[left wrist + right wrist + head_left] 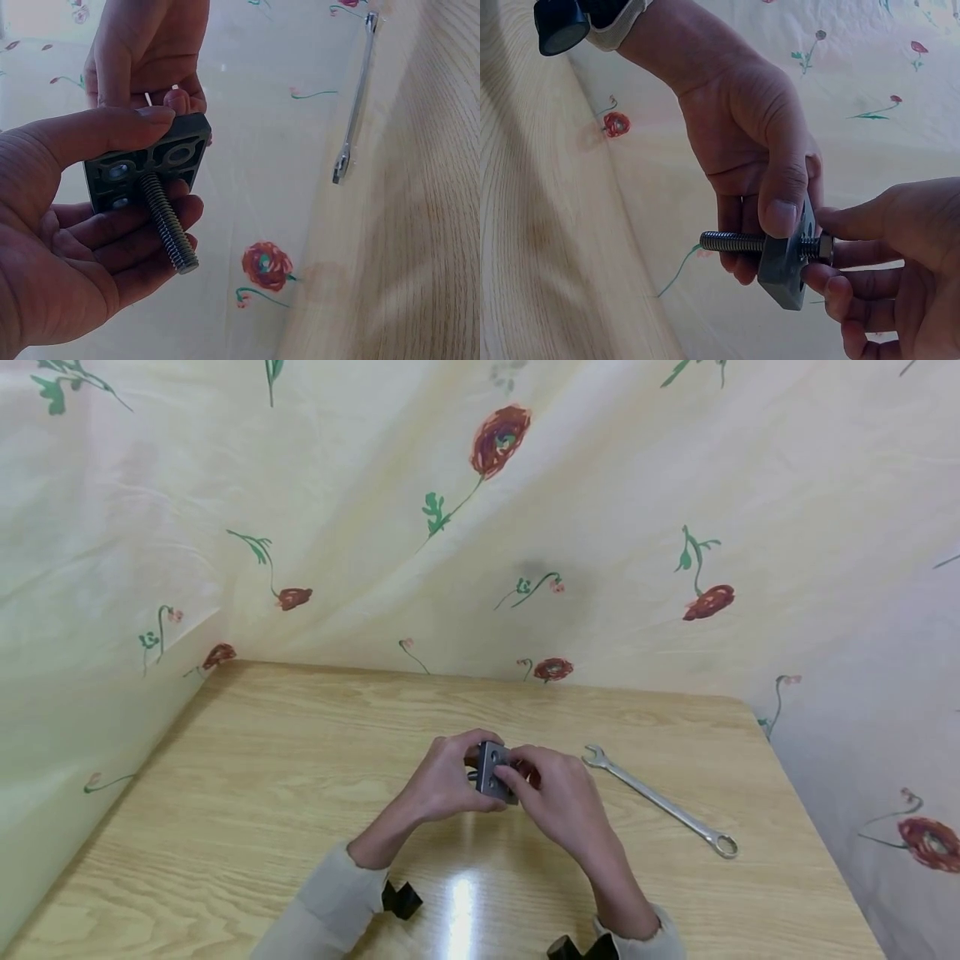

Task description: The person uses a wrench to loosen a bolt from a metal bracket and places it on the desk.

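Note:
My left hand grips a small grey rectangular plate by its edges, thumb on one side and fingers on the other. Round holes and a ribbed back show on it in the left wrist view. A threaded bolt passes through the plate, its long shank sticking out on the left-hand side. On the other side, the hex head stands a little off the plate, with some thread showing between. My right hand pinches the bolt at this head between thumb and fingers. Both hands are raised over the table.
A combination wrench lies slantwise on the wood-grain table, right of my right hand. Flower-patterned cloth hangs behind the table and along its sides. Black devices are strapped at both wrists.

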{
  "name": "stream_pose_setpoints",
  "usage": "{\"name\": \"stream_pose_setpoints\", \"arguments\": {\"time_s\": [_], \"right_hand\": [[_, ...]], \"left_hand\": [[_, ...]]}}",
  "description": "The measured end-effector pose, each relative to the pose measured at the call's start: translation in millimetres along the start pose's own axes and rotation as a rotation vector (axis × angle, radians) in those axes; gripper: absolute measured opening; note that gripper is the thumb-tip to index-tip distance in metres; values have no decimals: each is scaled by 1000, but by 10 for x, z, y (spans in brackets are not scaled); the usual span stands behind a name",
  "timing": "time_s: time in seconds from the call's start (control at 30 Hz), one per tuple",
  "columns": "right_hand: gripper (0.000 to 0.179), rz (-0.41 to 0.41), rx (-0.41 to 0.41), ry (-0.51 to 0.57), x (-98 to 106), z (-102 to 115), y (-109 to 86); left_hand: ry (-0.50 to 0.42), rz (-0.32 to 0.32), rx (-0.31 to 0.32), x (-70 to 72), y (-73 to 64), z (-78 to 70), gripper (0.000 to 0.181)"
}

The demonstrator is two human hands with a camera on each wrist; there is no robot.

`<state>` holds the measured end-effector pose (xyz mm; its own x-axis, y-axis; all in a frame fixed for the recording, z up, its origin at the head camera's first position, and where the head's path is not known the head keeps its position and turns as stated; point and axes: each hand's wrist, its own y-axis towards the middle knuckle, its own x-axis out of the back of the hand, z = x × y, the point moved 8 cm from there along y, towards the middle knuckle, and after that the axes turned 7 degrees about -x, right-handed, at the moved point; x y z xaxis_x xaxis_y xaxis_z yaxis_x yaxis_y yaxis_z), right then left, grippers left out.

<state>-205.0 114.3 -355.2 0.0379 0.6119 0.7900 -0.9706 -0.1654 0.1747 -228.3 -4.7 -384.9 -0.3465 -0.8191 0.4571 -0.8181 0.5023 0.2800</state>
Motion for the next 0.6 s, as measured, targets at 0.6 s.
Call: {"name": "stream_pose_setpoints", "arguments": {"time_s": [0.6], "right_hand": [[18, -3, 135, 12, 38, 102, -44]], "left_hand": [[26, 22, -5, -9, 9, 24, 58]]}}
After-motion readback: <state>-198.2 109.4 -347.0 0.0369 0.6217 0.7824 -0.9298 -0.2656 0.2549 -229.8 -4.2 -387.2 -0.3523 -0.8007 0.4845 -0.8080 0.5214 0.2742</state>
